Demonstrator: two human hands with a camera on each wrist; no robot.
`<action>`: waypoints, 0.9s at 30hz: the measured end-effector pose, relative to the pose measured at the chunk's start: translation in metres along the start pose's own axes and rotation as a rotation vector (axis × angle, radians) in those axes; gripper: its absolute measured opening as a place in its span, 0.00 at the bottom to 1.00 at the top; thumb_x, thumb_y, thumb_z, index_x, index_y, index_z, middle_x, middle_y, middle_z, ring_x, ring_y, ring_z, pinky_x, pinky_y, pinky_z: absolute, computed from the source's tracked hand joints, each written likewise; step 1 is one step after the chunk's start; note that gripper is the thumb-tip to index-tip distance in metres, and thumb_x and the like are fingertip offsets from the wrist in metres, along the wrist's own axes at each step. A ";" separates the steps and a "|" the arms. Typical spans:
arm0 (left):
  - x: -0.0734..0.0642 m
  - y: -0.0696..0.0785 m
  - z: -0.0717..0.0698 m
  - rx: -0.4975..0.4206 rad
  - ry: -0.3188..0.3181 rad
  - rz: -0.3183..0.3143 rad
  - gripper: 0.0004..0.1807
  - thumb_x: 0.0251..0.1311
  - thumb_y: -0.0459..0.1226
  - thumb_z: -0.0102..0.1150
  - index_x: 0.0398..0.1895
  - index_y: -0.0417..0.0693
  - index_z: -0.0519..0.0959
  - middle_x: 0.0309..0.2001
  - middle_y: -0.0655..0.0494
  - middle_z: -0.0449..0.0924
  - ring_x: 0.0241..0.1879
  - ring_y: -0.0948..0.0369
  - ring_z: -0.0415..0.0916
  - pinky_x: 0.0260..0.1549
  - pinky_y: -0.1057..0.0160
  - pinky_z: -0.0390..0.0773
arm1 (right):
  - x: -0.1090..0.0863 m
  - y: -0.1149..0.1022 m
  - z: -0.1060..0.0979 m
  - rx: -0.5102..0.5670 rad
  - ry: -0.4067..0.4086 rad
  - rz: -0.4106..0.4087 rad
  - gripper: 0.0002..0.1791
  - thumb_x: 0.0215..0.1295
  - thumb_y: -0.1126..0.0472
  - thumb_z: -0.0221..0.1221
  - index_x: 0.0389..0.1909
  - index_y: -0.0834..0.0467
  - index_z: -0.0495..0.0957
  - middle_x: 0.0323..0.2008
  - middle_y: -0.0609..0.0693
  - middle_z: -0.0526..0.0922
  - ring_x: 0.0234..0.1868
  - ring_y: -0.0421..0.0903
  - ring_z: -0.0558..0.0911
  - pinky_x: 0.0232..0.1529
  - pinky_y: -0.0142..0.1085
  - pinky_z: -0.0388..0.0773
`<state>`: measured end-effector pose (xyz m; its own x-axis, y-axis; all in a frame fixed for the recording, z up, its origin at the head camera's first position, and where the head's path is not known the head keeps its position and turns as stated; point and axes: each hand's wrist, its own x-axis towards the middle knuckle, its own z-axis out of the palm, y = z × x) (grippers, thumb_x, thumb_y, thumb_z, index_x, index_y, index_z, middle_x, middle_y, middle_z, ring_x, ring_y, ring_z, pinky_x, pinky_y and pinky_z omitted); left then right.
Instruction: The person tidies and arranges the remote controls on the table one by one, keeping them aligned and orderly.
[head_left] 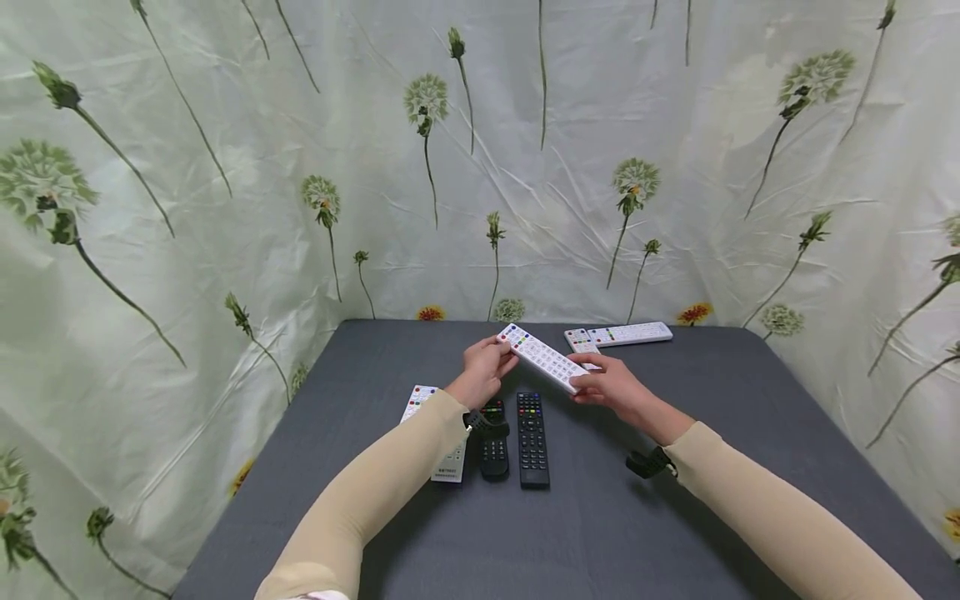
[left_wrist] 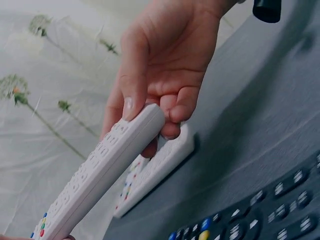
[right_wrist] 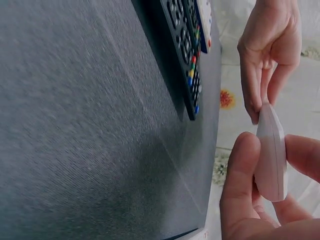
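Both hands hold a white remote control in the air above the table, tilted, its buttons facing up. My left hand pinches the end with the coloured buttons. At the other end, my right hand grips it between thumb and fingers. In the left wrist view, the right thumb rests on top of the white remote, while only bits of the left fingers show at the lower edge. Seen edge-on in the right wrist view, the remote lies between the right hand's thumb and fingers.
Two black remotes lie below the hands, one partly covered by the left wrist. Another white remote is partly hidden under the left forearm. Two white remotes touch or overlap near the table's back edge. A floral curtain hangs behind.
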<state>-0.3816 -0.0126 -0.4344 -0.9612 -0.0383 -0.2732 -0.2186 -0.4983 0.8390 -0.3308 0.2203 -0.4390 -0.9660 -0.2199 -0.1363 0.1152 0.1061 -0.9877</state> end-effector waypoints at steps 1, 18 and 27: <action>-0.003 -0.001 0.000 0.001 -0.006 -0.002 0.25 0.65 0.23 0.57 0.67 0.36 0.73 0.51 0.37 0.81 0.40 0.56 0.84 0.47 0.59 0.82 | -0.003 0.000 0.001 -0.013 -0.004 0.006 0.32 0.66 0.67 0.63 0.70 0.62 0.67 0.49 0.62 0.78 0.38 0.47 0.83 0.43 0.41 0.84; -0.053 -0.035 0.004 0.198 -0.226 0.009 0.25 0.64 0.24 0.58 0.66 0.34 0.73 0.50 0.40 0.82 0.45 0.56 0.83 0.48 0.58 0.82 | -0.046 0.005 0.018 -0.243 -0.073 -0.021 0.45 0.63 0.63 0.67 0.77 0.60 0.55 0.39 0.55 0.86 0.35 0.48 0.82 0.35 0.42 0.79; -0.081 -0.050 0.005 0.290 -0.341 0.010 0.31 0.62 0.19 0.52 0.70 0.33 0.67 0.61 0.40 0.77 0.54 0.54 0.80 0.55 0.54 0.78 | -0.066 0.015 0.024 -0.284 -0.102 -0.055 0.52 0.61 0.64 0.69 0.78 0.63 0.47 0.39 0.57 0.85 0.36 0.49 0.82 0.35 0.45 0.80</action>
<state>-0.2939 0.0196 -0.4519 -0.9534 0.2698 -0.1348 -0.2006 -0.2336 0.9514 -0.2593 0.2129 -0.4469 -0.9390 -0.3276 -0.1043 -0.0200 0.3549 -0.9347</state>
